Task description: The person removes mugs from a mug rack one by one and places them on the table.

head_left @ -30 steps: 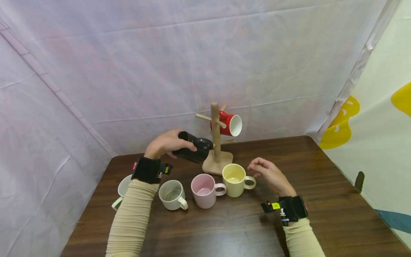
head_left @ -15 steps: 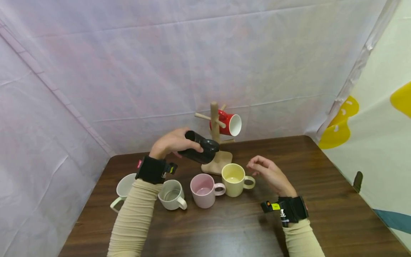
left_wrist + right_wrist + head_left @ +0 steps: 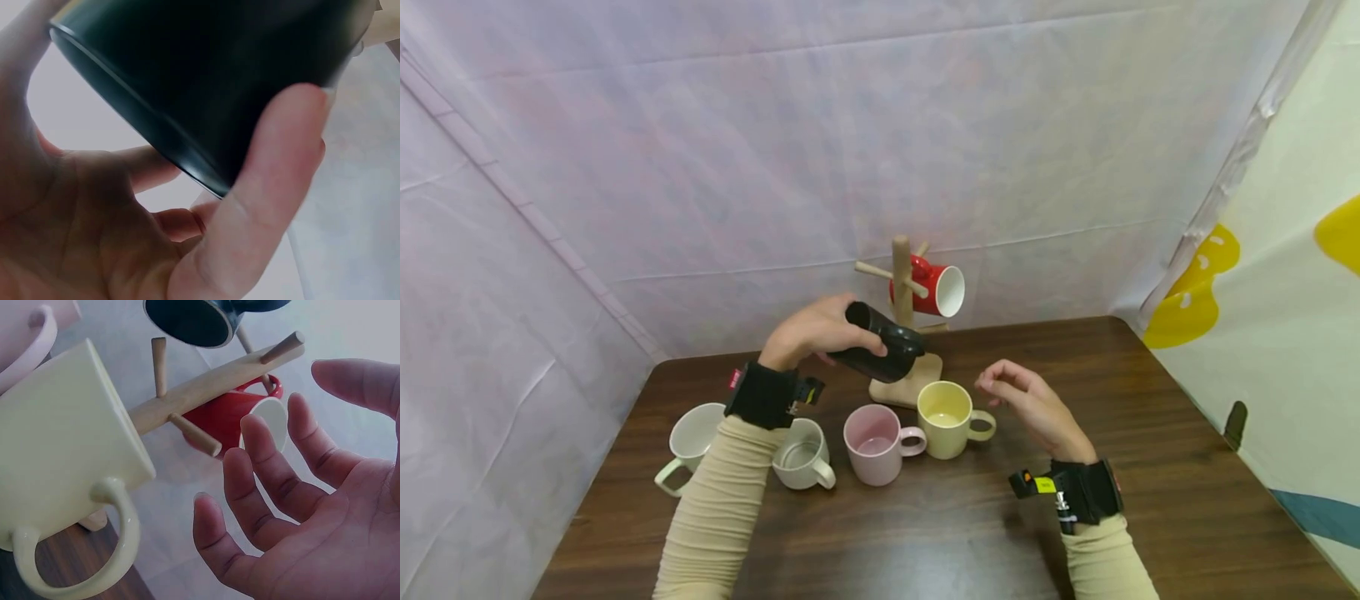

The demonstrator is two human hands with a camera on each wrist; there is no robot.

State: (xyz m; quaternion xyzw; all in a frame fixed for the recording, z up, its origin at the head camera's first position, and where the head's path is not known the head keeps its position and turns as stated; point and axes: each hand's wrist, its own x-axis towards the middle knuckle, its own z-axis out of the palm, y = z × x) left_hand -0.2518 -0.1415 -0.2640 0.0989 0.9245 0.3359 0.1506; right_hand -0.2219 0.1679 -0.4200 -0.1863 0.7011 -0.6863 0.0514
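In the head view my left hand (image 3: 820,327) grips a black mug (image 3: 880,357) by its body, tilted on its side. The mug's handle points right and overlaps the post of the wooden mug tree (image 3: 901,258). Close up in the left wrist view, thumb and fingers clasp the black mug (image 3: 169,75) near its rim. A red mug (image 3: 927,287) hangs from one peg of the tree, its white inside facing right. My right hand (image 3: 1028,407) hovers beside the handle of a yellow mug (image 3: 946,435), fingers loosely bent around nothing.
A pink mug (image 3: 876,462), a pale grey mug (image 3: 805,471) and a white mug (image 3: 694,429) stand in a row on the brown wooden table (image 3: 955,533). My left forearm partly covers the white mug. A pale cloth wall (image 3: 775,167) rises behind the table.
My left hand has carried the black mug to the right, so its handle now overlaps the tree's post. The right hand has hardly moved.
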